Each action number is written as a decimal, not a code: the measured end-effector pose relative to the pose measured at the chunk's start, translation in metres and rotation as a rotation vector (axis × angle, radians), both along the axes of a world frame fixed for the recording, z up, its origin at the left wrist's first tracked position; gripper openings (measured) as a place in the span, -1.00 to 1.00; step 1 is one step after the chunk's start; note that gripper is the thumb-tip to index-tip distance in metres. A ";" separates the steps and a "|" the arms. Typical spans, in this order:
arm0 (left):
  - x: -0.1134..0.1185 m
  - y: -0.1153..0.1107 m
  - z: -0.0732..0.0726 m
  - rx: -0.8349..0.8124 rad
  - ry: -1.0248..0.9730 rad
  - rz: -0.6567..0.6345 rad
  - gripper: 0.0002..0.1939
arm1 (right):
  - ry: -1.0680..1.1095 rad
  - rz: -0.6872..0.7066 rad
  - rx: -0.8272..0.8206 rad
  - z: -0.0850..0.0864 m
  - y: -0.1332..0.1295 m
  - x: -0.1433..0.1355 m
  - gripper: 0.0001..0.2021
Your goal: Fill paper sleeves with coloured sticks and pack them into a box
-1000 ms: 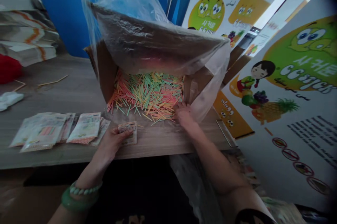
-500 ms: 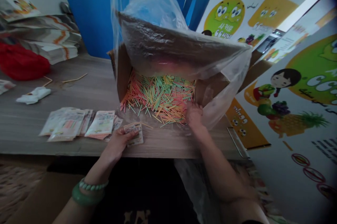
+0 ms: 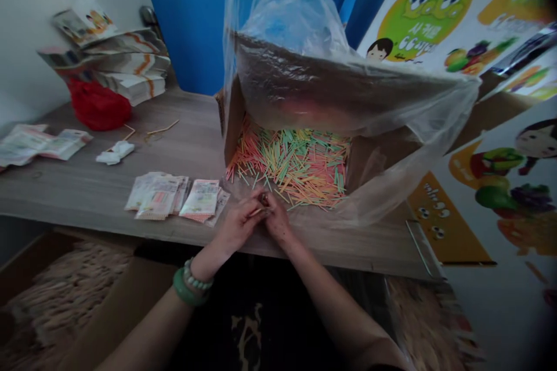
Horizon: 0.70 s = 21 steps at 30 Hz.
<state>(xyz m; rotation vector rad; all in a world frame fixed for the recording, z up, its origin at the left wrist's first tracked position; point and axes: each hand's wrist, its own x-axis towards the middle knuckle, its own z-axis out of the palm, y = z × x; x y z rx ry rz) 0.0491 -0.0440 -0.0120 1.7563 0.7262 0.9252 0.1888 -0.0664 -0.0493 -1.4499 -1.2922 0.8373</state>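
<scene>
My left hand (image 3: 237, 221), with a green bangle and beads at the wrist, is closed on a small printed packet (image 3: 260, 212). Only a thin edge of that packet shows between the hands. My right hand (image 3: 277, 222) meets it there, fingers closed; what they pinch is hidden. Just beyond both hands, thin coloured sticks (image 3: 300, 168) in pink, green, yellow and orange spill from a cardboard box (image 3: 235, 112) lined with a clear plastic bag (image 3: 300, 17). Left of my left hand lie printed packets (image 3: 159, 194) in a heap and another small stack (image 3: 200, 200).
Farther left on the table (image 3: 174, 147) are a crumpled white wrapper (image 3: 115, 152), a red bag (image 3: 99, 105), more packets (image 3: 65, 143) and stacked printed sheets (image 3: 134, 86). A blue panel (image 3: 187, 22) stands behind. Printed boards (image 3: 435, 17) rise at the right.
My right hand has left the stick pile and come over to my left hand. The packet has turned nearly edge-on between them. The view has shifted left.
</scene>
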 end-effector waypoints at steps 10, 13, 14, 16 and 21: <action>-0.020 0.012 -0.003 -0.385 -0.140 0.130 -0.70 | 0.187 -0.042 -0.007 0.006 0.005 0.013 -0.86; -0.024 0.013 -0.002 -0.504 -0.136 0.089 -0.66 | 0.134 -0.041 -0.043 0.007 0.009 0.017 -0.88; -0.024 0.013 -0.003 -0.535 -0.118 0.092 -0.66 | 0.117 -0.025 -0.070 0.007 0.009 0.017 -0.88; -0.021 0.013 -0.005 -0.602 -0.083 0.122 -0.68 | 0.111 -0.011 -0.114 0.006 0.010 0.019 -0.85; -0.016 0.018 -0.009 -0.708 -0.050 0.186 -0.70 | 0.158 -0.029 -0.069 0.018 0.007 0.026 -0.83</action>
